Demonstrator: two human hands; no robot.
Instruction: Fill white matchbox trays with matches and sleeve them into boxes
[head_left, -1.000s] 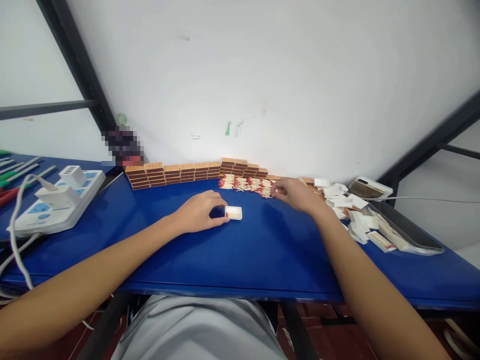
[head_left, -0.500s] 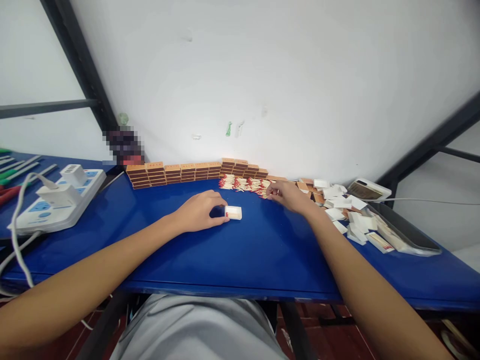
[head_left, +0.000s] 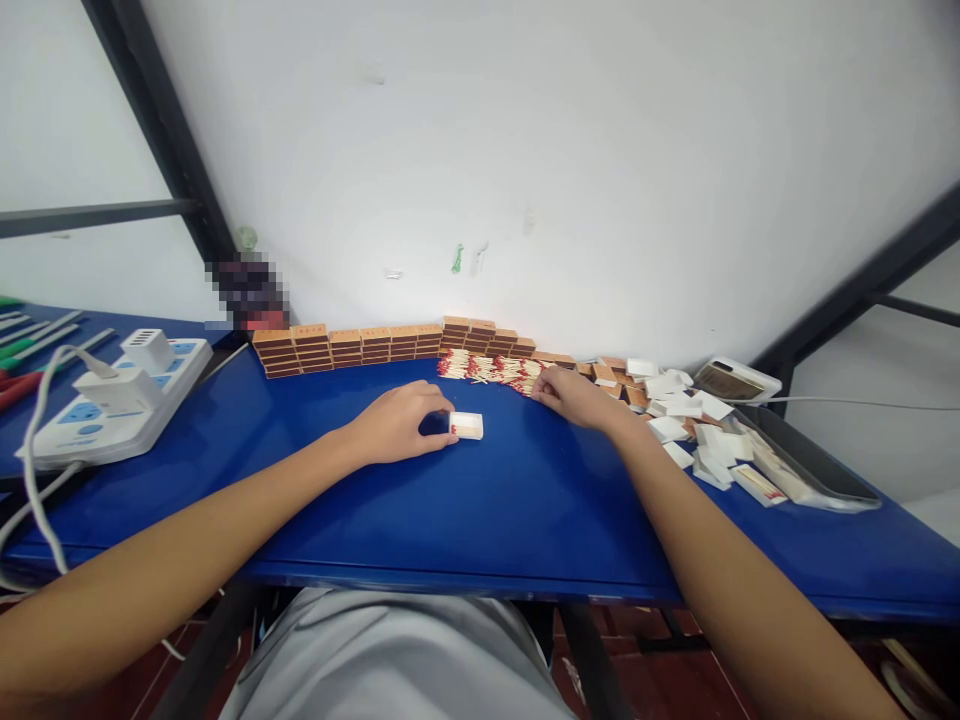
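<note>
Between thumb and fingers, my left hand (head_left: pixel 405 422) grips the left end of a white matchbox tray (head_left: pixel 469 421) on the blue tabletop. A few red-tipped matches lie inside that tray. My right hand (head_left: pixel 564 394) is at the right end of a pile of loose matches (head_left: pixel 487 369), its thumb and fingertips pinched together. Whatever those fingertips hold is too small to make out. Closed matchboxes (head_left: pixel 345 350) stand stacked in a row behind the pile, along the wall.
Right of my right hand lie several white trays (head_left: pixel 679 405) and brown matchbox sleeves (head_left: pixel 604 374), heaped. Beyond them are a dark phone-like slab (head_left: pixel 814 455) and a white device (head_left: pixel 739 378) with a cable. A power strip (head_left: pixel 120 420) with plugs sits at the left.
My right hand has shifted very slightly at the match pile, its fingers drawing closer together. My left hand and the matchbox tray have stayed in place.
</note>
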